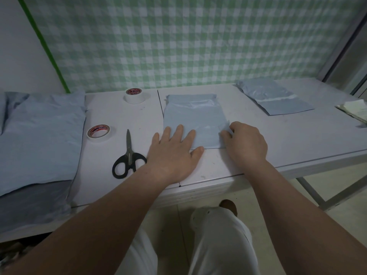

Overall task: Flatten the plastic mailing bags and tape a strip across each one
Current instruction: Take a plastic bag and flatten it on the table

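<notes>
On the white table (278, 139), a pile of mailing bags (39, 139) fills our nine o'clock, the middle bag (194, 120) lies flat at twelve, and a far bag (278, 98) sits at two. Our left hand (174, 155) presses the middle bag's near left corner with straight fingers, while our right hand (246, 145) pinches its right edge in curled fingers. The scissors (129, 155) lie at ten, the near tape roll (98, 132) just left of them and the far tape roll (135, 95) at eleven.

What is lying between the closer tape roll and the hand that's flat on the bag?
The black-handled scissors lie there, between the near tape roll and the left hand pressing flat on the mailing bag. The head view shows it.
</notes>
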A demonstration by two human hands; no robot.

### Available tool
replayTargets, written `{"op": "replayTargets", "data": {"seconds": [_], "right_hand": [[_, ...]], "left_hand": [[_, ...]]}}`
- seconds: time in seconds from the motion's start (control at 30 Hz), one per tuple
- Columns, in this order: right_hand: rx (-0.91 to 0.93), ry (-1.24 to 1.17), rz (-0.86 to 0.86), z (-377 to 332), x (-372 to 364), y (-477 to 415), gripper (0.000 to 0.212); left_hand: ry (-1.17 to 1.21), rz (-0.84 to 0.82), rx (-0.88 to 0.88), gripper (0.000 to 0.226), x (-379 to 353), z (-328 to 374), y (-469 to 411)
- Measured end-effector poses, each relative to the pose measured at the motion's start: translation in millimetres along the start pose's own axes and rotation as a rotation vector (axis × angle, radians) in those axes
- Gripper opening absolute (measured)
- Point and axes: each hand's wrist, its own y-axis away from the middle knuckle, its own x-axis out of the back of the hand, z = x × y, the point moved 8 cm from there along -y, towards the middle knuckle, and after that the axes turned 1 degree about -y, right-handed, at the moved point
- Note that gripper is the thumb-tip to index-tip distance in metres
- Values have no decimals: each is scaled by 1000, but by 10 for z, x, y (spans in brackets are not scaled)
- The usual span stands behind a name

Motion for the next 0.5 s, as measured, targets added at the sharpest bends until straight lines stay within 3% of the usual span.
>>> {"op": "replayTargets", "data": {"seconds": [0.5], "right_hand": [[-20, 8, -6, -12, 7, 15, 34]], "left_hand": [[7, -14, 24, 61, -15, -6, 2]]}}
